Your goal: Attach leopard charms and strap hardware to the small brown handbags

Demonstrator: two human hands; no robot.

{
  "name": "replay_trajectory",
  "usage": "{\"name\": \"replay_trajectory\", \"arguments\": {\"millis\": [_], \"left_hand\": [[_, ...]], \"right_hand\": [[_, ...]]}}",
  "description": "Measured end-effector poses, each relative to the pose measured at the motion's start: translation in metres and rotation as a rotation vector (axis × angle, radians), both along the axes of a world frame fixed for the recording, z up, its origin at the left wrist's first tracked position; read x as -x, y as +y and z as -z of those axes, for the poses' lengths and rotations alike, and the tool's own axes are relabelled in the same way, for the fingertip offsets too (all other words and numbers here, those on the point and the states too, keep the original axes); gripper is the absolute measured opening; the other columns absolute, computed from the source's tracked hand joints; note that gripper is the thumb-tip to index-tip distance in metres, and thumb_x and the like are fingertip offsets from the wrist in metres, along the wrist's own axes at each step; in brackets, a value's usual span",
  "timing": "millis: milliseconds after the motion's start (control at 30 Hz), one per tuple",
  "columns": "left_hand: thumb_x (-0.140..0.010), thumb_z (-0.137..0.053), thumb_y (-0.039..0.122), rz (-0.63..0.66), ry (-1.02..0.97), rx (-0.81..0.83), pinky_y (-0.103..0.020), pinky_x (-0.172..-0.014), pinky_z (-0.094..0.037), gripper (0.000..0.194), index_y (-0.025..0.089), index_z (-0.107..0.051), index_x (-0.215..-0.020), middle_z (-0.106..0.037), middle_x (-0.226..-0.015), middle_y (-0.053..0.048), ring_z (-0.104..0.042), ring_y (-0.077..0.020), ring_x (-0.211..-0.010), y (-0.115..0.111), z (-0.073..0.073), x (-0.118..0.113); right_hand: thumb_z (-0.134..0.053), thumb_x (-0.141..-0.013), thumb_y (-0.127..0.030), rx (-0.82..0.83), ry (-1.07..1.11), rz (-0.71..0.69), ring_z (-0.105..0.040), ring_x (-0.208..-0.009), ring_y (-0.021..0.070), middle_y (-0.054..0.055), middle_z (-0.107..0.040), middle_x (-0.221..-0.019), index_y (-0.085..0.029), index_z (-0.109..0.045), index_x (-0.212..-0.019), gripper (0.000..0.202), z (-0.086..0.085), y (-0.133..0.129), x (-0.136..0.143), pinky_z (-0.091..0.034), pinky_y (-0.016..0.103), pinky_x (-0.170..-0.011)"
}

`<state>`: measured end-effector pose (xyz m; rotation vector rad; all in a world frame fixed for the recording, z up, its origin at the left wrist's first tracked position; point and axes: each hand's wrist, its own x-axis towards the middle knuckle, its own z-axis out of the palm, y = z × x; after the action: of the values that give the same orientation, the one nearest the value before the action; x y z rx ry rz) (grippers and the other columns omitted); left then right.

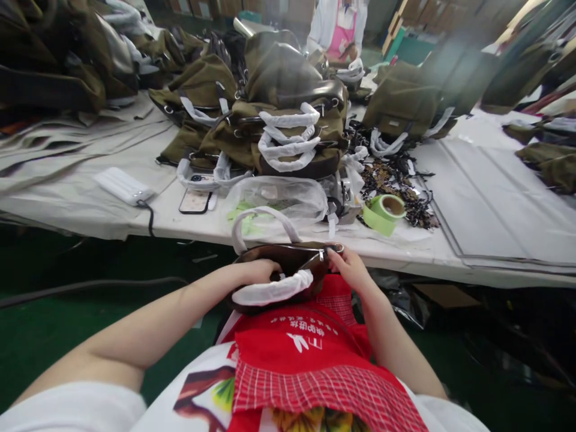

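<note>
A dark olive-brown bag (299,255) rests in my lap against the table edge, its zipper open and its two handles wrapped in white. My left hand (263,271) reaches into the bag's opening; its fingertips are hidden inside. At the right end of the zipper, beside a metal ring, my right hand (347,266) pinches the bag's edge between thumb and fingers.
On the white table (189,225) lie a phone (194,201), a white power bank (122,185), a clear plastic bag (288,195), green tape (384,213) and small dark straps. Stacked olive bags (288,108) rise behind. A person in a pink apron (342,37) stands across.
</note>
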<state>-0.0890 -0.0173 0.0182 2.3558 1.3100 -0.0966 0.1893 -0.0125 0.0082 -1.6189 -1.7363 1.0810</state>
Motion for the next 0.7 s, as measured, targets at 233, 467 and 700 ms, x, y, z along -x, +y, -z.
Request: {"name": "replay_trajectory", "arguments": {"millis": [233, 467, 700], "left_hand": [[-0.091, -0.046, 0.034, -0.083, -0.332, 0.366, -0.026, -0.096, -0.049, 0.038, 0.017, -0.066, -0.119, -0.072, -0.12, -0.006, -0.066, -0.0183, -0.107, 0.019, -0.044, 0.01], [-0.076, -0.055, 0.027, -0.227, -0.415, 0.36, -0.032, -0.107, -0.045, 0.047, 0.028, -0.068, -0.121, -0.068, -0.128, 0.0, -0.061, -0.0224, -0.12, -0.015, -0.08, 0.069], [-0.084, -0.044, 0.049, -1.108, -0.569, -0.186, -0.049, -0.085, -0.06, 0.029, 0.038, -0.07, -0.087, -0.076, -0.081, 0.011, -0.072, -0.0283, -0.095, -0.031, -0.013, 0.127]], "right_hand": [[-0.047, -0.091, -0.058, 0.065, 0.036, 0.019, -0.059, -0.058, 0.0175, 0.001, -0.064, -0.064, -0.018, -0.062, -0.08, 0.044, 0.01, 0.006, 0.016, -0.048, 0.029, -0.059], [-0.076, -0.074, -0.046, -0.082, 0.105, -0.149, -0.06, -0.117, 0.0294, 0.016, -0.062, -0.129, -0.014, -0.062, -0.12, 0.058, 0.002, 0.001, 0.003, -0.046, 0.045, -0.102], [-0.092, -0.053, -0.034, 0.143, 0.366, -0.218, -0.061, -0.12, 0.0333, 0.015, -0.066, -0.126, -0.015, -0.058, -0.128, 0.085, 0.029, 0.003, 0.012, -0.044, 0.05, -0.106]]}}
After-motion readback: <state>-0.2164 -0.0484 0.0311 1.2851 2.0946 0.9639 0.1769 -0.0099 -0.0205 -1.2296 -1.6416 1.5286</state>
